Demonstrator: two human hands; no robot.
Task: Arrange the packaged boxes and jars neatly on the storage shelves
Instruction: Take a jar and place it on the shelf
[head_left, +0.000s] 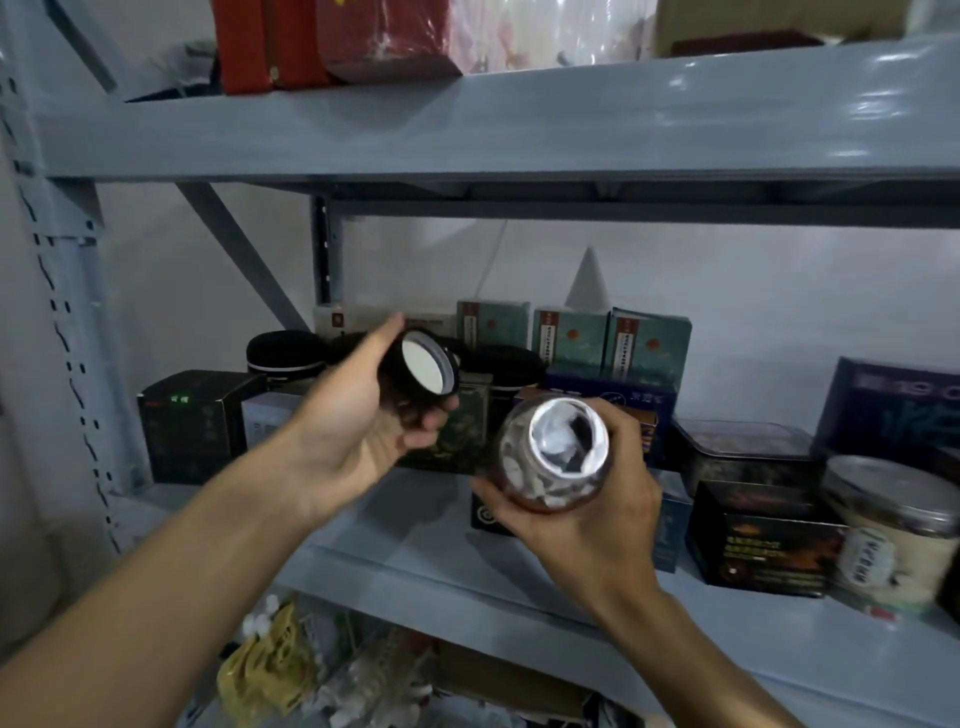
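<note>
Amber jar (545, 457), open-mouthed, held clear of the middle shelf (395, 525) above its front edge, roughly midway along the visible span. The right hand (587, 514) wraps it from below and behind, fingers curled round the wall. The long axis is tilted, with the mouth turned up and toward the camera and the base away and down. A torn pale seal (566, 441) lines the mouth; light-coloured pieces show through the glass.

The black lid (421, 371) lies up and to the left of the mouth, near it but not touching. The left hand (353, 415) grips it by the rim between thumb and curled fingers. Its white-lined inner face is turned toward the camera and slightly rightward, not yet square to the mouth. Judged from this, closing the jar would require the lid to travel down and right and to tip until its liner faces the mouth along the jar's axis. The left hand, carrying the lid, is the natural mover.

Along the rear edge of the shelf stand three teal boxes (571, 335), with a white cone (588, 280) behind them. A black box (192, 421) sits toward the left end. Another black box (763, 535) and a clear-lidded tub (893, 525) sit near the front edge at the right. Bare shelf shows at the front left, a possible resting place.
</note>
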